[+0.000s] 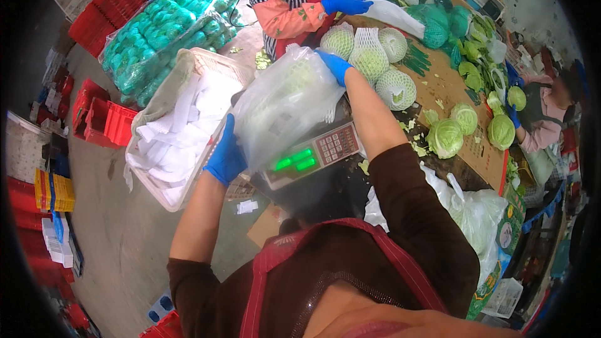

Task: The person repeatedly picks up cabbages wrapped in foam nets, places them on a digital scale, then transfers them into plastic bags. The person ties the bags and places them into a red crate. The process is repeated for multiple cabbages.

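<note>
Both my hands wear blue gloves. Between them is a translucent plastic bag (281, 108) with pale green produce inside, probably cabbage in white foam netting. My right hand (335, 66) grips the bag's far right side. At the bag's near left edge, my left hand (227, 152) holds it with the thumb pointing up. Below the bag, partly covered by it, is a digital scale (312, 154) with a lit green display and a keypad. Several net-wrapped cabbages (370, 58) sit just beyond my right forearm.
A white crate (188, 195) of foam net sleeves stands left. Bare cabbages (445, 138) lie on cardboard (436, 82) at right. Across the table, a person's blue-gloved hands (347, 2) hold a white sleeve. Another person (540, 103) handles cabbages at far right. Bagged green-netted produce (164, 33) is piled behind.
</note>
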The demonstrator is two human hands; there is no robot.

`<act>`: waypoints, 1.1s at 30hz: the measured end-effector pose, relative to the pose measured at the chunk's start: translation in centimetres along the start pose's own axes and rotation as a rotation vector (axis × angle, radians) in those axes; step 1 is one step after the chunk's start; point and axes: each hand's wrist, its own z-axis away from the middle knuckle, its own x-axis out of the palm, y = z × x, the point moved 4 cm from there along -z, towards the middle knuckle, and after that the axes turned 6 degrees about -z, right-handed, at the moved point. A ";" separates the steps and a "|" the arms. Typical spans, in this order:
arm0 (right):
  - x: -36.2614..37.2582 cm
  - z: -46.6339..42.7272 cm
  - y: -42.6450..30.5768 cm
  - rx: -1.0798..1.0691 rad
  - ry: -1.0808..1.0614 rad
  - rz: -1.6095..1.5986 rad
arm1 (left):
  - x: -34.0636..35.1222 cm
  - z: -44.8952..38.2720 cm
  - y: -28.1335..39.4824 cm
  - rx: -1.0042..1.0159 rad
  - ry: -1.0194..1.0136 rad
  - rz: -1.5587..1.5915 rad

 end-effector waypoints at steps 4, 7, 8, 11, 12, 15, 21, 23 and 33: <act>-0.8 2.3 2.5 0.253 -0.095 -0.282 | 0.3 -1.4 -0.6 -0.018 -0.027 -0.007; -1.3 6.7 2.4 0.073 0.040 -0.401 | 0.2 -1.5 -1.1 0.093 -0.030 0.044; -1.3 8.4 2.3 0.005 0.017 -0.494 | 0.0 -1.4 -1.4 0.126 -0.004 0.047; -3.4 16.6 3.1 0.003 -0.064 -0.937 | -0.1 -0.5 -2.8 0.251 0.020 0.152; -4.7 18.9 2.8 0.031 0.024 -0.859 | 0.1 0.1 -3.7 0.207 0.001 0.187; -6.7 27.3 -0.2 -0.189 -0.112 -0.272 | 0.2 3.2 -5.4 0.271 -0.009 -0.056; -8.4 42.7 -1.2 -0.070 -0.004 0.572 | 3.1 12.6 -8.4 0.828 -0.147 -1.524; -8.6 45.5 0.8 0.230 0.061 0.282 | 3.2 14.2 -8.2 0.761 0.030 -1.017; -3.5 57.3 -3.8 0.005 0.167 -0.505 | 8.3 23.3 -5.0 0.842 -0.476 -0.469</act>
